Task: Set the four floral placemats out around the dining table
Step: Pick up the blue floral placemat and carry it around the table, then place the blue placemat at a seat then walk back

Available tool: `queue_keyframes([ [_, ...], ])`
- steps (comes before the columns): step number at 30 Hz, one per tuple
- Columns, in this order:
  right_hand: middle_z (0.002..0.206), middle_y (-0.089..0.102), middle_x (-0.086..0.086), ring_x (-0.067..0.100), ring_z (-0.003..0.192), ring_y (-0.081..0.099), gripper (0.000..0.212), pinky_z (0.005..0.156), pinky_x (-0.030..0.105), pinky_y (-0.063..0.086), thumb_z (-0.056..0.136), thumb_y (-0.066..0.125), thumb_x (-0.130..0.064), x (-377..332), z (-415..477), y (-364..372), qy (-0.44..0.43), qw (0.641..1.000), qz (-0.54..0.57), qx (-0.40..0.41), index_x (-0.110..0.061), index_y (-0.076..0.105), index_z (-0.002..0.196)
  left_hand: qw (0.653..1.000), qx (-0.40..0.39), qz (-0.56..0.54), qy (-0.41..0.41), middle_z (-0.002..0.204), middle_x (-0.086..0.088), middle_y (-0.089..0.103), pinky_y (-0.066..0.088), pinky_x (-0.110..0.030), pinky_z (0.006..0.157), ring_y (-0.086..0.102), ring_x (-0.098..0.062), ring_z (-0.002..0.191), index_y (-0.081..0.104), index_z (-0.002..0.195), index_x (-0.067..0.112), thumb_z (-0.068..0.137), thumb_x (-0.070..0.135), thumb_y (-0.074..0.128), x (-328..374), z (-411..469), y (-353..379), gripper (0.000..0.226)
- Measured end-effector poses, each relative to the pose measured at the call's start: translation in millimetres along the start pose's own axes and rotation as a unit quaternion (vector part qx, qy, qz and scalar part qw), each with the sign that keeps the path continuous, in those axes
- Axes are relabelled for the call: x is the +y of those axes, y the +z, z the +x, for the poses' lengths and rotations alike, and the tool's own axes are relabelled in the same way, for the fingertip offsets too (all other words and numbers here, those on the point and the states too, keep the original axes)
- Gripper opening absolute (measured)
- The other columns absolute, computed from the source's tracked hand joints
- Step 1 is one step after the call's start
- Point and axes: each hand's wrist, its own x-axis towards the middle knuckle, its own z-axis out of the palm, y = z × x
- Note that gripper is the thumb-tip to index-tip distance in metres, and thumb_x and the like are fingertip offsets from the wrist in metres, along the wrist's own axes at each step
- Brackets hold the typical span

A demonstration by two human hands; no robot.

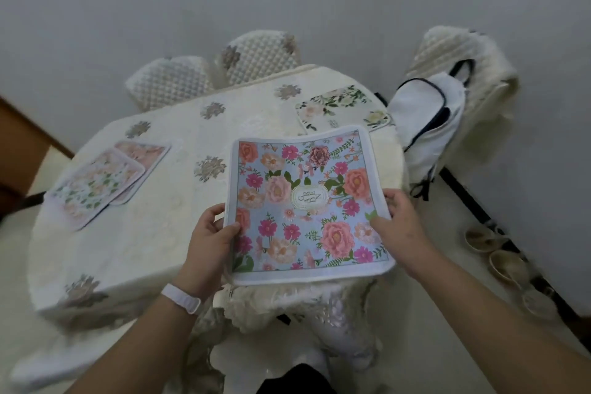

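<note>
Table (pixel 153 233): round, under a cream cloth; it lies ahead of and beneath your grip.
Placemats laid: one (pixel 342 107) beyond your right hand; two overlapping (pixel 96 184) well left of your left hand.
Blue floral placemat (pixel 303 205): you hold it just above the near table edge, between both hands.
Handling: it looks light, thin and floppy, the far edge bowing; take it at opposite side edges to stop sag.
Left hand (pixel 209 233): closed, pinching the left edge.
Right hand (pixel 399 217): closed, pinching the right edge.
</note>
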Motion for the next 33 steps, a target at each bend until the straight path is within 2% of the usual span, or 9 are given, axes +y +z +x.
queue_keyframes([
  [3,0.101,0.067,-0.002,0.022,0.081,0.071,0.034,0.069,0.047,0.061,0.092,0.057,-0.003,-2.8,21.5,13.8,0.001,0.999,-0.029,-0.034,-0.028,0.047,0.112,0.999,0.035,-0.006,-0.009,0.094,-0.007,0.074,0.060,-0.030,0.058,0.074,-0.021,0.078,0.050,0.113,0.018,0.096,0.008,0.056,-11.6,9.0,-6.9,0.021],
  [7,0.103,0.068,-0.002,0.022,0.080,0.072,0.033,0.069,0.048,0.061,0.093,0.058,-0.006,-6.3,51.5,28.2,0.007,0.997,-0.056,-0.054,-0.030,0.047,0.113,0.997,0.059,-0.034,-0.020,0.090,-0.006,0.074,0.059,-0.029,0.056,0.074,-0.019,0.074,0.051,0.111,0.018,0.096,0.005,0.055,-22.3,32.2,-8.3,0.020],
  [11,0.099,0.068,-0.005,0.016,0.077,0.072,0.032,0.058,0.034,0.060,0.094,0.056,-0.006,-11.7,81.3,43.6,0.026,0.995,-0.078,-0.054,-0.029,0.046,0.113,0.995,0.066,-0.062,-0.032,0.086,-0.004,0.075,0.058,-0.029,0.055,0.074,-0.020,0.074,0.052,0.107,0.020,0.096,0.006,0.055,-30.9,62.5,-5.9,0.017],
  [13,0.099,0.068,-0.003,0.018,0.078,0.072,0.031,0.057,0.034,0.059,0.093,0.055,-0.005,-11.4,98.2,52.8,0.039,0.994,-0.085,-0.055,-0.027,0.046,0.114,0.995,0.069,-0.068,-0.040,0.084,-0.002,0.076,0.059,-0.031,0.056,0.074,-0.021,0.076,0.052,0.105,0.021,0.096,0.008,0.055,-35.3,80.4,-7.9,0.016],
  [16,0.100,0.068,-0.001,0.018,0.078,0.072,0.031,0.054,0.028,0.057,0.093,0.056,-0.007,-10.0,124.9,66.6,0.049,0.990,-0.116,-0.060,-0.025,0.045,0.116,0.994,0.062,-0.064,-0.055,0.091,-0.005,0.076,0.060,-0.040,0.065,0.074,-0.025,0.082,0.052,0.107,0.021,0.095,0.012,0.057,-44.3,111.7,-10.8,0.015],
  [19,0.099,0.066,-0.004,0.015,0.079,0.071,0.031,0.052,0.023,0.054,0.094,0.055,-0.007,-2.4,152.9,79.0,0.065,0.987,-0.135,-0.055,-0.025,0.045,0.117,0.996,0.046,-0.039,-0.068,0.097,-0.008,0.075,0.061,-0.043,0.070,0.074,-0.025,0.083,0.050,0.112,0.019,0.095,0.016,0.058,-57.0,142.9,-9.2,0.018],
  [26,0.101,0.066,0.002,0.018,0.081,0.070,0.028,0.057,0.029,0.058,0.094,0.057,-0.012,36.8,191.1,95.7,0.118,0.977,-0.172,-0.032,-0.023,0.045,0.117,0.994,0.019,-0.023,-0.107,0.099,-0.006,0.073,0.060,-0.033,0.060,0.074,-0.020,0.079,0.050,0.114,0.017,0.096,0.013,0.057,-94.2,189.1,2.6,0.020],
  [31,0.098,0.064,0.003,0.018,0.081,0.068,0.029,0.056,0.028,0.055,0.094,0.056,-0.011,58.4,205.4,104.7,0.140,0.971,-0.194,-0.024,-0.020,0.045,0.119,0.988,-0.005,-0.023,-0.155,0.108,-0.009,0.071,0.061,-0.045,0.072,0.074,-0.024,0.085,0.051,0.114,0.020,0.094,0.017,0.061,-121.0,203.2,4.0,0.023],
  [33,0.099,0.064,0.003,0.018,0.081,0.067,0.029,0.055,0.027,0.054,0.093,0.055,-0.009,64.7,210.8,106.8,0.147,0.969,-0.196,-0.021,-0.021,0.045,0.117,0.985,-0.003,-0.017,-0.169,0.108,-0.007,0.071,0.061,-0.045,0.073,0.073,-0.023,0.086,0.052,0.113,0.022,0.094,0.017,0.061,-127.9,208.5,4.1,0.022],
])
